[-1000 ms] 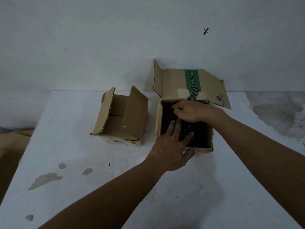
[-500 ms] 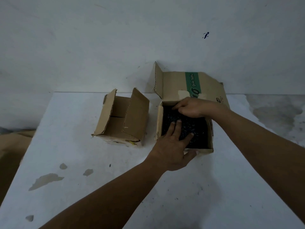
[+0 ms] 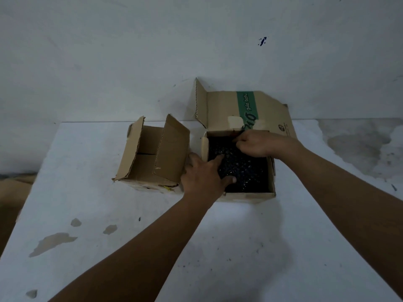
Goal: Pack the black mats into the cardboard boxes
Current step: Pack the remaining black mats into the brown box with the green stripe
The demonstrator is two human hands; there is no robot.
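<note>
While both hands (image 3: 205, 177) (image 3: 257, 144) press flat-fingered on its black mat (image 3: 246, 171), 1 box (image 3: 248, 195) sits full — the other (image 3: 150, 155) empty.

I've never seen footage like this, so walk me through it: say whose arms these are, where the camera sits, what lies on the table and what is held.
There is no machine here. A person wears a camera on the head, so you look forward and down along their own two bare arms. That is the only view.

On the white table against a wall stand two cardboard boxes. The left box is open and looks empty. The right box has a green-striped flap standing up behind it and holds a black mat.

The left hand lies over the box's near left corner, fingers spread on the mat. The right hand is curled at the far edge of the mat; whether it grips it cannot be told. Both seem to be pressing the mat in.
</note>
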